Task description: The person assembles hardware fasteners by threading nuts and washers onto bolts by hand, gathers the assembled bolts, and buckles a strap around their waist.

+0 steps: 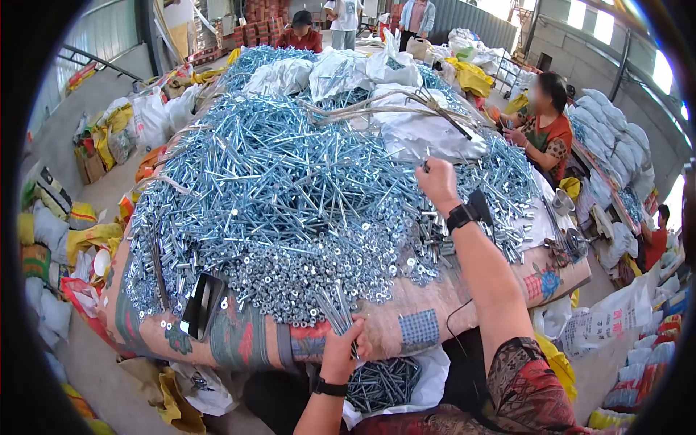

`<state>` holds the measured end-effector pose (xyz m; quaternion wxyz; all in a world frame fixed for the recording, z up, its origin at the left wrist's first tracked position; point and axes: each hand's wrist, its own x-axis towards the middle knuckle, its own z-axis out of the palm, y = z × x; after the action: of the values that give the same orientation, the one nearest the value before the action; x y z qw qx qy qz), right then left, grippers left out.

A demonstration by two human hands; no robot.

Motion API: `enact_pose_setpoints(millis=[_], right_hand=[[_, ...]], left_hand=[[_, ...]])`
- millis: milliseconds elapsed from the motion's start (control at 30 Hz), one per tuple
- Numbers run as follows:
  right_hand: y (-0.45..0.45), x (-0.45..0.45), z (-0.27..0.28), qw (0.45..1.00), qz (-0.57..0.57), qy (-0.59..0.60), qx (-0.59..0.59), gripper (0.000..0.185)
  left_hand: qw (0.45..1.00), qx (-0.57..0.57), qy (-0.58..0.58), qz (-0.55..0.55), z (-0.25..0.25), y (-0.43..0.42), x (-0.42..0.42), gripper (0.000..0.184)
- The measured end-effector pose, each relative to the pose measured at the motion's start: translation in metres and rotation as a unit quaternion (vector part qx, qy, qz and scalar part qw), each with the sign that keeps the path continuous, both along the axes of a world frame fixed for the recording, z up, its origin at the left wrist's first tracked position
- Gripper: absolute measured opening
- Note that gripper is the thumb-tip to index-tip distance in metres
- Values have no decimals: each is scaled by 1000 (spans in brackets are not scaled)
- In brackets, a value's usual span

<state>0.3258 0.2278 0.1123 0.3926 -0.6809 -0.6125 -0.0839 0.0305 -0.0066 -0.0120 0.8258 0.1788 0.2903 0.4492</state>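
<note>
My left hand (342, 349) is closed around a small bundle of long metal bolts (335, 308) at the table's near edge. The bolts point up and away over a spread of loose hex nuts (283, 279). Further out on the right, my right hand (439, 185) is closed above the pile of long bolts (283, 159). A small dark piece shows at its fingertips, too small to name. Below my left hand, an open white sack (433, 377) holds more bolts (384, 384).
A phone-like dark slab (203, 306) lies at the near left edge of the patterned table cover (377, 330). White sacks (341, 72) and cords (391, 98) lie across the pile. A co-worker (547, 127) sits at the right side, another person (301, 35) at the far end.
</note>
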Motion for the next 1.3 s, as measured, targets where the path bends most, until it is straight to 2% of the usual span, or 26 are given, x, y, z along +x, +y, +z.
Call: enact_pose_setpoints(millis=[67, 200, 300, 333, 400, 433, 600, 733, 833, 933, 1000, 1067, 1100, 1133, 1200, 1233, 1300], right_hand=[[-33, 1, 23, 983, 53, 177, -23, 20], [-81, 15, 22, 905, 189, 380, -42, 14], [-129, 13, 26, 844, 198, 474, -154, 14], [-139, 14, 22, 841, 197, 478, -157, 14], [-158, 13, 14, 780, 252, 542, -182, 13], [-168, 8, 14, 773, 249, 551, -191, 13], [-194, 11, -8, 727, 259, 579, -263, 16], [-207, 11, -17, 650, 352, 529, -416, 15], [-210, -5, -38, 631, 393, 452, -492, 19], [-211, -22, -53, 620, 389, 458, -505, 21], [-212, -28, -55, 635, 387, 454, -492, 23], [-209, -36, -56, 652, 375, 491, -439, 23], [-211, -38, -56, 702, 349, 473, -403, 27], [-214, -41, -55, 699, 350, 473, -406, 27], [-217, -46, -57, 768, 299, 435, -362, 28], [-216, -47, -60, 767, 300, 434, -365, 28], [-213, -47, -71, 835, 276, 413, -238, 29]], left_hand=[[1000, 0, 27, 1, 4, 0, 3, 14], [999, 15, 34, -15, 3, 0, 4, 17], [998, -10, -50, -38, -10, -1, 5, 20], [998, -15, -46, -36, -4, -6, 7, 20], [997, -56, 11, -44, 9, -9, 13, 27], [996, -36, -31, -74, 1, -8, 10, 29], [991, -55, -70, -95, -10, -5, 16, 32], [971, -125, -132, -158, -9, -2, 21, 36], [967, -38, -77, -240, 19, -17, 31, 41], [958, 6, -47, -282, 9, -26, 31, 36], [958, -31, -73, -276, 8, -36, 39, 33], [976, -37, -43, -210, -1, -40, 39, 31], [976, -40, -65, -205, -6, -41, 38, 26], [976, -43, -65, -202, -6, -43, 38, 26], [983, -23, -51, -173, -6, -46, 39, 21], [984, -17, -49, -172, -7, -47, 39, 18], [986, -33, -54, -152, -9, -51, 41, 19]])
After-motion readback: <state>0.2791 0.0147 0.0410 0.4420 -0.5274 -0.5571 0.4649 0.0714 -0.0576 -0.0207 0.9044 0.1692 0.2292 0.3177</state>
